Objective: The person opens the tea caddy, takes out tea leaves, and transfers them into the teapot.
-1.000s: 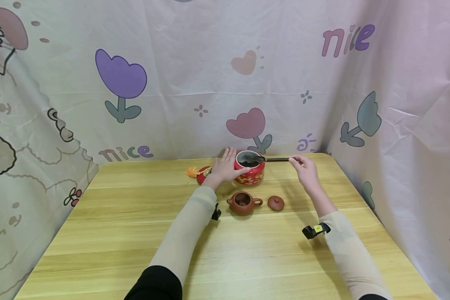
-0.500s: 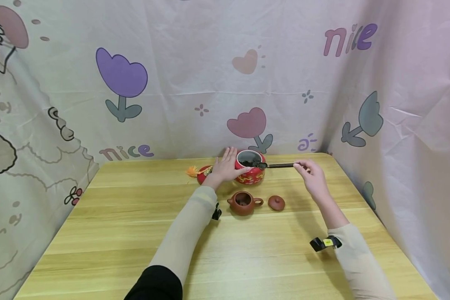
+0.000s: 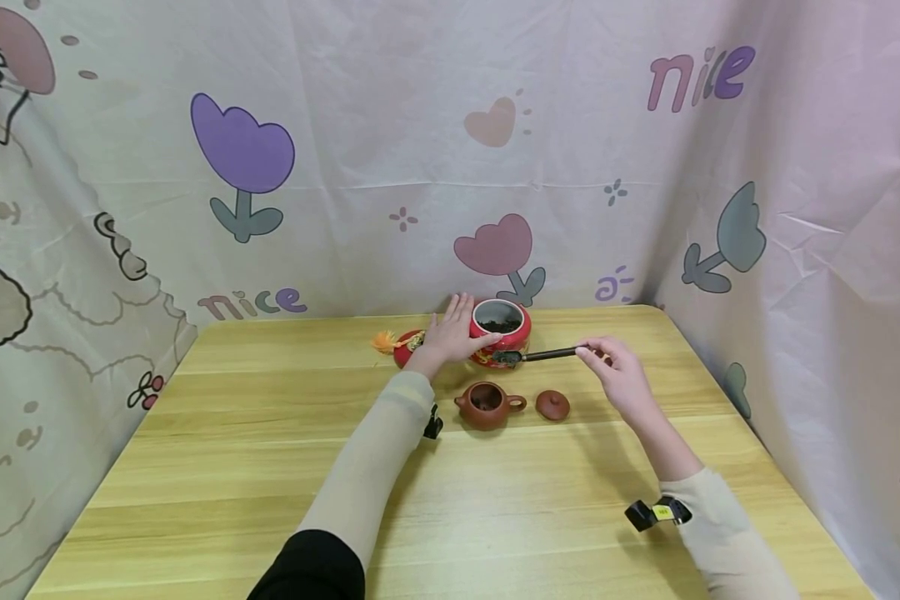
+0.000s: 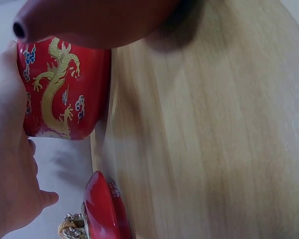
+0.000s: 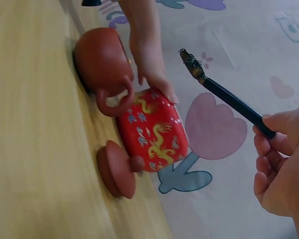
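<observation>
My left hand (image 3: 447, 339), fingers straight, rests against the left side of a red jar (image 3: 523, 335) with golden dragons. Its thumb lies over the jar's front near the rim. Dark tea leaves (image 3: 498, 326) show inside. Between thumb and fingers, my right hand (image 3: 619, 377) pinches the dark handle of a tea scoop (image 3: 549, 355). The scoop's head, with tea leaves (image 5: 192, 63) on it, hangs in the air before the jar, above and behind a brown clay teapot (image 3: 484, 420). Uncovered, the teapot holds some dark bits at its bottom.
The teapot's lid (image 3: 552, 406) lies right of its handle. Partly behind my left wrist is the jar's red lid (image 3: 402, 354) with an orange tassel (image 3: 383, 342). A printed curtain (image 3: 360, 167) hangs along the back edge of the wooden table (image 3: 232, 467).
My right hand has drawn the tea scoop out of the jar and brought it nearer, over the jar's front side. My left hand and the jar have stayed put.
</observation>
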A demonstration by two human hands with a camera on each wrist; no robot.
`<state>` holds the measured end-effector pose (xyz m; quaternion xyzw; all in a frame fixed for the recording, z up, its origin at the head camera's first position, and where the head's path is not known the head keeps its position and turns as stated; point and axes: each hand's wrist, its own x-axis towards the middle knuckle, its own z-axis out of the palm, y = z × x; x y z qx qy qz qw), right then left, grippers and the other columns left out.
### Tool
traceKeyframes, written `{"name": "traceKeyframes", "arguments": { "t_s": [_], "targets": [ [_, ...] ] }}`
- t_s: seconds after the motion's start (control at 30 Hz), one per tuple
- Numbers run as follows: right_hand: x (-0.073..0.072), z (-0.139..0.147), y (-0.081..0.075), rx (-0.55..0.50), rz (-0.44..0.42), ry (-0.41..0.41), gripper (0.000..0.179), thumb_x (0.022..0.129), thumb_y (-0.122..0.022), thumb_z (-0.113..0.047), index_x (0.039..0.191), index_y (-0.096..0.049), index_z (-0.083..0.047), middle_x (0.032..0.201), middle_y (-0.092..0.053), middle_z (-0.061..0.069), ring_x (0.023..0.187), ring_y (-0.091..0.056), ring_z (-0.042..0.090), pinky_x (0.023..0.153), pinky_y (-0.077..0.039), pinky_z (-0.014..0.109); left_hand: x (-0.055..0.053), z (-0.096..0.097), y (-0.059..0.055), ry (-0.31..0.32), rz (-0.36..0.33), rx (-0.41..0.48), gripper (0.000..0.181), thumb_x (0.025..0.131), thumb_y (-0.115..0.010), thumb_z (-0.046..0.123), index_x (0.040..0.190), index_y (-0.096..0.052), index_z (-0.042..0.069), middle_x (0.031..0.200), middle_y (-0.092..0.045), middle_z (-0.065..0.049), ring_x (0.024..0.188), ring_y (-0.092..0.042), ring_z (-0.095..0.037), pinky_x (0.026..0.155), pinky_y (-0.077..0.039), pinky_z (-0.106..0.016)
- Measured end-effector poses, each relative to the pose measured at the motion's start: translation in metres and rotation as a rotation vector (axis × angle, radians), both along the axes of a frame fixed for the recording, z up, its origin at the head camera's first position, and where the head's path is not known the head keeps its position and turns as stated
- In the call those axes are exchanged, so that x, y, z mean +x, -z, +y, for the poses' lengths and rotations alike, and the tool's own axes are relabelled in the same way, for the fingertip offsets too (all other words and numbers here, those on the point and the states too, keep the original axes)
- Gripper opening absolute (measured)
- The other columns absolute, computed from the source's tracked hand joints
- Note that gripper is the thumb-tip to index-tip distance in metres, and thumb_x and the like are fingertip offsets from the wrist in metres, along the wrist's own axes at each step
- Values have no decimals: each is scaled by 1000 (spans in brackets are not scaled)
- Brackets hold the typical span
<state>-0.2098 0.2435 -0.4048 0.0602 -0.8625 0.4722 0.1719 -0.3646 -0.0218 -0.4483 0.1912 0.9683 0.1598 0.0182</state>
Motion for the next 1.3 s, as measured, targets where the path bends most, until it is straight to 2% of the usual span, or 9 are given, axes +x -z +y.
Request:
{"name": "traceKeyframes", "arguments": {
  "t_s": [0.3, 0.73, 0.97, 1.3],
  "targets": [
    [6, -11, 13, 41, -30, -47, 22, 95, -63, -19, 107, -70, -2, 96, -63, 11, 82, -47, 3, 68, -41, 18, 1, 0, 1, -5, 9, 11, 114, 78, -34, 89, 158, -4, 13, 167, -3, -5, 154, 2, -22, 120, -13, -61],
    [3, -23, 20, 103, -63, -68, 19, 93, -66, -16, 103, -72, -1, 91, -65, 11, 82, -48, 10, 70, -40, 20, 2, 1, 0, -14, -11, 27, 114, 78, -34, 89, 158, -3, 14, 167, -3, -4, 154, 2, -21, 121, -12, -59],
    [3, -28, 20, 168, -14, -76, 14, 91, -67, -13, 100, -72, -3, 91, -66, 11, 89, -51, 23, 71, -38, 24, 2, 1, 0, -11, -15, 30, 114, 78, -35, 88, 158, -3, 14, 167, -2, -4, 154, 3, -22, 121, -12, -60],
    [7, -35, 18, 247, 108, -83, 14, 89, -69, -11, 100, -72, -2, 95, -67, 10, 94, -51, 24, 80, -38, 35, 1, 0, 0, -11, -19, 23, 115, 78, -35, 88, 158, -2, 14, 167, 0, -4, 154, 3, -23, 120, -12, -61]
  ]
}}
